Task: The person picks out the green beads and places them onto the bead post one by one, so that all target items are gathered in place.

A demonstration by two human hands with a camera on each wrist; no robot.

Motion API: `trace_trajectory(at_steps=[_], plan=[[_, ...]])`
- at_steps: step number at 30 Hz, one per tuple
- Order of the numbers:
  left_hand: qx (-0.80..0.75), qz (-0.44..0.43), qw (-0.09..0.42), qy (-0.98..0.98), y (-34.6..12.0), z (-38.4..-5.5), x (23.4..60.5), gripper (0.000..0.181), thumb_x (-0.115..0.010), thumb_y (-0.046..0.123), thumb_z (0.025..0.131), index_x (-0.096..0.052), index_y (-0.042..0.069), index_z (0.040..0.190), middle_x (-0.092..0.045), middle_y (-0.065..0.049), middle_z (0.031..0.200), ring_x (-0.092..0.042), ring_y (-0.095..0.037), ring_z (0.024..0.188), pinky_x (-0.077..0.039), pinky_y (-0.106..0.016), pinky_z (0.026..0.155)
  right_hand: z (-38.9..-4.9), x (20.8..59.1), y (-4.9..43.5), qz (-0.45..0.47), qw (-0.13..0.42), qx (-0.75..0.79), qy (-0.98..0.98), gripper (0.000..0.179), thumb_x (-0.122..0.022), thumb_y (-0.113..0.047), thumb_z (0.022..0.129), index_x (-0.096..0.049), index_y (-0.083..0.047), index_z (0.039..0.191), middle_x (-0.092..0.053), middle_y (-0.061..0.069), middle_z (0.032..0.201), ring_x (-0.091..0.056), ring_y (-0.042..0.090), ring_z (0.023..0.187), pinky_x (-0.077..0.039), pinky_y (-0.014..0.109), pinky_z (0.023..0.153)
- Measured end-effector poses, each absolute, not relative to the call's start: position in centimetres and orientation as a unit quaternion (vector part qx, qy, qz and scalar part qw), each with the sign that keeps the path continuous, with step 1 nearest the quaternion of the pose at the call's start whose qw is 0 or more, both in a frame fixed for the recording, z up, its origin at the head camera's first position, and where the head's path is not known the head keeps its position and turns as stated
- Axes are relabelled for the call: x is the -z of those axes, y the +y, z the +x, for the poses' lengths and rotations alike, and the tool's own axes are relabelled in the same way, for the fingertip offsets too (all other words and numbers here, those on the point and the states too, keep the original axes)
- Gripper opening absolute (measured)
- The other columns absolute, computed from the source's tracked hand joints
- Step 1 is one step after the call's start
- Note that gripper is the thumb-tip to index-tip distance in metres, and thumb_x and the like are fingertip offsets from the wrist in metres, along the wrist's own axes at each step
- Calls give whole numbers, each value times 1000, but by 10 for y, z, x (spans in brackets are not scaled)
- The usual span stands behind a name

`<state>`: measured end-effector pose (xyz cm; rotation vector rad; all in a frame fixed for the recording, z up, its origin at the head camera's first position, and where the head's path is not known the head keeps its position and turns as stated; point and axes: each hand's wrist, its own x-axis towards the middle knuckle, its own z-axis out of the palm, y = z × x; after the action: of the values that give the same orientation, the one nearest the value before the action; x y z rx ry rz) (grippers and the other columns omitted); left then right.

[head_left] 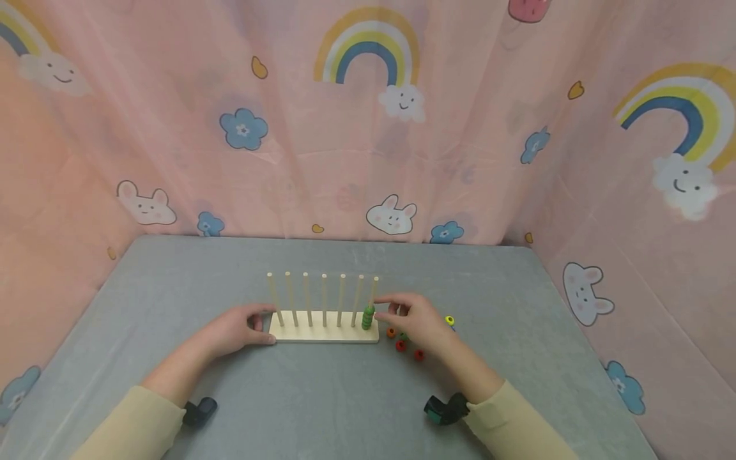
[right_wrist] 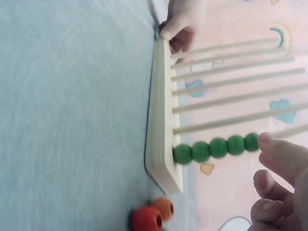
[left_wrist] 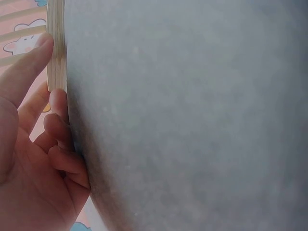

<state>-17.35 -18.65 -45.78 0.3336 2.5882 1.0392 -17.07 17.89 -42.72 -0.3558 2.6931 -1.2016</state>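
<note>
I have the wooden rack (head_left: 324,334) on the desk (head_left: 322,409), its left end pinched in the left grip (head_left: 234,329). Five green beads (right_wrist: 218,147) sit on the rack's rightmost peg (head_left: 375,289). The right grip (head_left: 416,322) is narrow, thumb and finger slightly parted at the topmost bead; contact I can't tell. Right of the rack lie red beads (head_left: 400,345).

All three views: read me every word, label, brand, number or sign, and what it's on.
None: no readable text on the board, beads or table.
Curtain: printed pictures only, such as rainbows and rabbits; some faint marks are too blurred to make out.
Black wrist devices: too small to tell.
</note>
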Motion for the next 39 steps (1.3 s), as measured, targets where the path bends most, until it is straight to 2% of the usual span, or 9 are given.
trace_trajectory(at_steps=[10, 22, 30, 39], plan=[[-368, 117, 165, 907, -187, -174, 458, 61, -84, 25, 79, -60, 4, 132, -52, -1, 78, -47, -17, 70, -37, -34, 65, -167, 430, 217, -135, 70, 370, 917, 25, -75, -22, 90, -76, -13, 113, -58, -4, 77, -50, 18, 70, -40, 28, 55], [-377, 115, 169, 904, -188, -172, 458, 63, -84, 27, 80, -59, 4, 133, -52, -1, 78, -47, -17, 69, -37, -35, 65, -156, 440, 252, -128, 73, 332, 932, 21, -75, -19, 89, -77, -15, 110, -57, -7, 76, -50, 16, 71, -42, 28, 58], [-368, 116, 169, 907, -187, -174, 458, 62, -84, 28, 80, -60, 5, 132, -53, -1, 78, -47, -17, 69, -37, -34, 66, -155, 445, 254, -124, 75, 281, 949, 21, -77, -24, 88, -77, -18, 108, -57, -9, 76, -51, 13, 73, -43, 28, 60], [-370, 121, 167, 906, -189, -174, 459, 63, -84, 29, 80, -60, 5, 132, -53, -1, 78, -47, -17, 69, -38, -34, 66, -160, 451, 244, -129, 78, 198, 968, 19, -79, -26, 86, -77, -20, 104, -54, -10, 71, -48, 10, 67, -41, 30, 61]])
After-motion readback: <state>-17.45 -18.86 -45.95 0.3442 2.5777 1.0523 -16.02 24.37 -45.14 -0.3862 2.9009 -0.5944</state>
